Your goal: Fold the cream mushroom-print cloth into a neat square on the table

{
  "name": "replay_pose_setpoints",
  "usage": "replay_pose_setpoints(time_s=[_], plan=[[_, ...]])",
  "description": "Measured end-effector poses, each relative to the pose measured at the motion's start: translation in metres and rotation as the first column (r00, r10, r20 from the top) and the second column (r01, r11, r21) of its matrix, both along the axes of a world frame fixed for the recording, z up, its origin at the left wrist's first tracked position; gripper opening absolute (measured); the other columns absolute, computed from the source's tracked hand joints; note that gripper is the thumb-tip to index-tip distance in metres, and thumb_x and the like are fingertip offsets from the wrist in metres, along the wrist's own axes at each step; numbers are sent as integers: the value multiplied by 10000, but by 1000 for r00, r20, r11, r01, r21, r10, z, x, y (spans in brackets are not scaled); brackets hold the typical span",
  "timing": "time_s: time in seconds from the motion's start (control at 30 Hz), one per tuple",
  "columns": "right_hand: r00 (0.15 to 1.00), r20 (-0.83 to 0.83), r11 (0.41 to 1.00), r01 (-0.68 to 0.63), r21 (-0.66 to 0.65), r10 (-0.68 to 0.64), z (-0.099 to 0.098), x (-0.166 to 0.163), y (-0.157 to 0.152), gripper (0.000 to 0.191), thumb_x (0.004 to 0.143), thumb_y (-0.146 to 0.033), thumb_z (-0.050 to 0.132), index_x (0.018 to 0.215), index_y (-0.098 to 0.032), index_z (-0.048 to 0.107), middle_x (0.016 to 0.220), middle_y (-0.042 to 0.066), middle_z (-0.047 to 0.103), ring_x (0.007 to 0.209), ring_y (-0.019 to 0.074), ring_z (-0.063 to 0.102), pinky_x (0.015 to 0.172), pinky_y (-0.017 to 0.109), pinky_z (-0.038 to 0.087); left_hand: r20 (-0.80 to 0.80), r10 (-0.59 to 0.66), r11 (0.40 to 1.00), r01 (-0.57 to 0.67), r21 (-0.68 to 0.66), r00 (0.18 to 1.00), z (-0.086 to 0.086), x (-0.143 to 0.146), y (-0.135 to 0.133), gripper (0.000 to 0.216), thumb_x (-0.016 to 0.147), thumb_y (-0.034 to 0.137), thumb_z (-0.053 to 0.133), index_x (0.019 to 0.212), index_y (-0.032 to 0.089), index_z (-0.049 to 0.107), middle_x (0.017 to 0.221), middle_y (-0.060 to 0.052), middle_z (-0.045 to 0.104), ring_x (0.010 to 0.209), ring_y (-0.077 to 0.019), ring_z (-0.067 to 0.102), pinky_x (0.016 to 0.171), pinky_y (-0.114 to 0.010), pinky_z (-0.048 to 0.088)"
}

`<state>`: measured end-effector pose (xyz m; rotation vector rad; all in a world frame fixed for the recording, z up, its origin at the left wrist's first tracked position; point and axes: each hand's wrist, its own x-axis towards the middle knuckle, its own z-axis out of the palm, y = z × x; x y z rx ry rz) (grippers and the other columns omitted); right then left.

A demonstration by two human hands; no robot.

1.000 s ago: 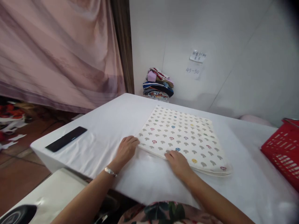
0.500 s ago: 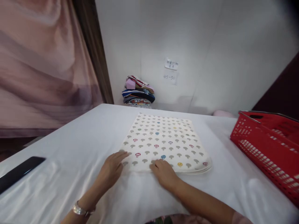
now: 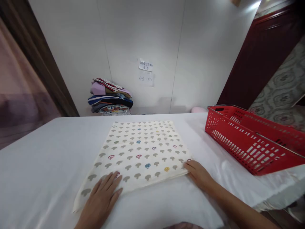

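Note:
A folded cream cloth (image 3: 143, 149) printed with small mushrooms, mostly grey with some coloured ones, lies flat in front of me. My left hand (image 3: 101, 198) rests on its front left part, palm down, with the fingers stretched out. At the front right corner my right hand (image 3: 199, 175) has its fingers over the top of the cloth and its thumb at the edge, closed on that corner. How many layers it holds is hidden.
A red plastic basket (image 3: 240, 140) with metal handles stands on the white-covered table (image 3: 47, 152) at right. Behind the table's far edge is a stack of folded fabrics (image 3: 109, 98). Paper notes (image 3: 145, 71) hang on the wall. The table's right edge shows at lower right.
The view has turned right. My right hand has moved from the cloth's front middle to its front right corner. The cloth now sits skewed, its front left corner nearer to me.

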<state>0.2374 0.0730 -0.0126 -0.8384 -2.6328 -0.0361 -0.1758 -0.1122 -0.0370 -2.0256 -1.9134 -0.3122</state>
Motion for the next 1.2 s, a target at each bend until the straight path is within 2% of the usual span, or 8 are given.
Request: replay_pose_setpoints(time_s=[0.2, 0.3, 0.47, 0.63, 0.73, 0.83, 0.97, 1.2], plan=[[996, -89, 998, 0, -64, -6, 9, 30, 4, 373, 892, -163, 399, 1236, -235, 523, 1233, 99, 581, 1174, 208, 510, 1023, 491, 373, 113, 0, 999, 6, -50, 994, 11, -12, 8, 409, 890, 447, 392, 1227, 297, 571, 1304, 10, 543, 1198, -210, 513, 962, -373, 464], [995, -98, 995, -26, -97, 16, 30, 9, 13, 421, 883, -157, 386, 1284, -228, 494, 1283, 92, 552, 1217, 204, 478, 1069, 508, 307, 151, 45, 999, -41, -24, 988, 27, -24, 25, 417, 884, 470, 398, 1187, 271, 605, 1293, -19, 557, 1204, -228, 506, 942, -367, 476], [998, -70, 970, -21, -241, 4, 52, -63, 48, 412, 924, -284, 368, 1316, -216, 475, 1357, 84, 490, 1276, 213, 414, 1042, 430, 357, 72, 104, 993, -100, -57, 992, 40, -35, 64, 438, 881, 423, 391, 1233, 231, 567, 1360, -100, 483, 1277, -289, 413, 983, -492, 395], [996, 92, 945, 15, -327, 16, 36, -140, 106, 509, 935, -381, 342, 1386, -148, 375, 1473, 122, 307, 1363, 227, 255, 1077, 391, 271, 19, 183, 980, -181, -86, 983, 22, -45, 79, 437, 870, 390, 401, 1251, 226, 541, 1392, -120, 442, 1289, -308, 390, 996, -542, 344], [984, 164, 946, 120, -299, -73, 23, -164, 151, 570, 928, -432, 351, 1409, -129, 319, 1501, 139, 232, 1385, 247, 177, 1089, 388, 203, 1, 124, 991, -124, -40, 992, 3, -54, 75, 391, 874, 332, 395, 1230, 272, 544, 1376, -95, 469, 1291, -295, 391, 991, -542, 348], [955, 222, 925, 256, -279, -197, 13, -171, 190, 558, 930, -463, 334, 1378, -131, 359, 1496, 135, 243, 1380, 260, 172, 1083, 412, 170, -32, 62, 998, -61, 32, 998, -11, -63, 71, 343, 855, 305, 419, 1160, 317, 578, 1339, -56, 513, 1304, -288, 372, 1011, -547, 322], [949, 235, 923, 272, -272, -211, 8, -172, 215, 524, 926, -492, 301, 1307, -163, 445, 1473, 109, 302, 1360, 249, 216, 1060, 405, 202, -65, 49, 996, -43, 83, 997, -20, -69, 70, 357, 838, 321, 423, 1161, 322, 577, 1333, -48, 520, 1312, -286, 360, 1018, -541, 318], [920, 266, 899, 356, -255, -288, 7, -175, 248, 631, 922, -519, 236, 1419, -132, 268, 1518, 122, 181, 1394, 253, 86, 1081, 411, 119, -46, -21, 999, 22, 30, 999, -26, -76, 66, 343, 829, 363, 409, 1095, 347, 626, 1338, -5, 517, 1344, -284, 304, 1057, -555, 274]])
